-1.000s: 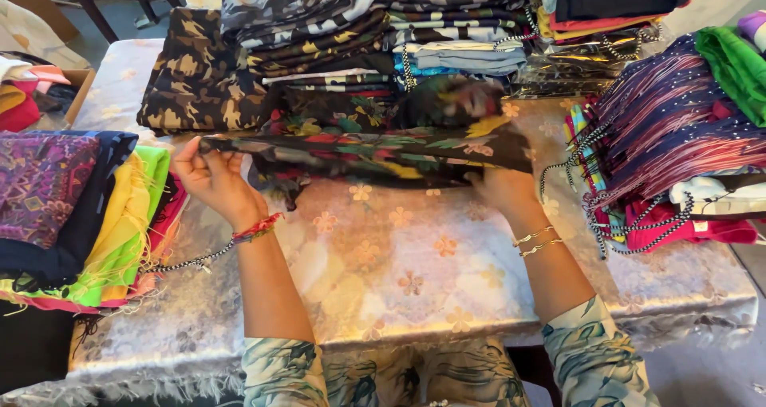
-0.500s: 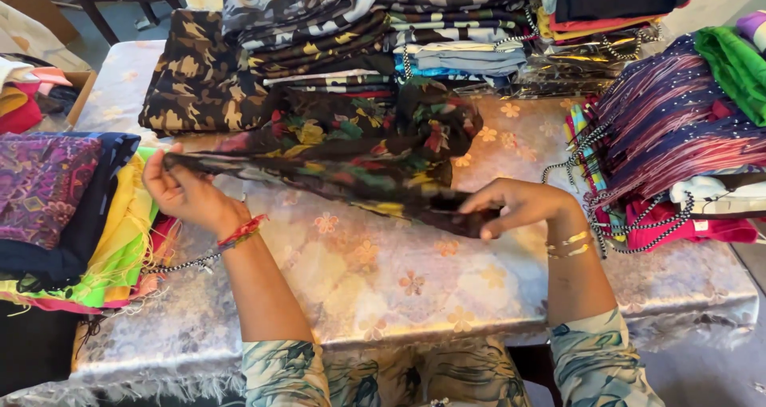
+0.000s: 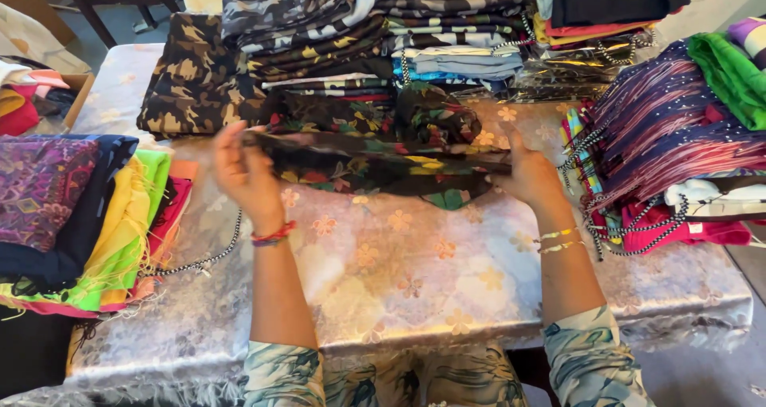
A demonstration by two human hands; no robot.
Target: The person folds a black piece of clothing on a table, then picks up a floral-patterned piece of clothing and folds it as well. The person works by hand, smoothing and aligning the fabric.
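— Both hands have drawn level since half a second ago; the right hand (image 3: 528, 174) has risen from its low reach and the dark floral cloth (image 3: 375, 161) is gathered into a narrower band between them.

— Which step is this?

— Mid-fold, I judge. Left hand (image 3: 243, 171) pinches one end, fingers (image 3: 227, 145) curled over the edge; the right clamps the other end, thumb on top.

— Next?

— Bringing the ends together, keeping the edges even. Forearms reach forward over the table (image 3: 399, 279), wrists slightly raised.
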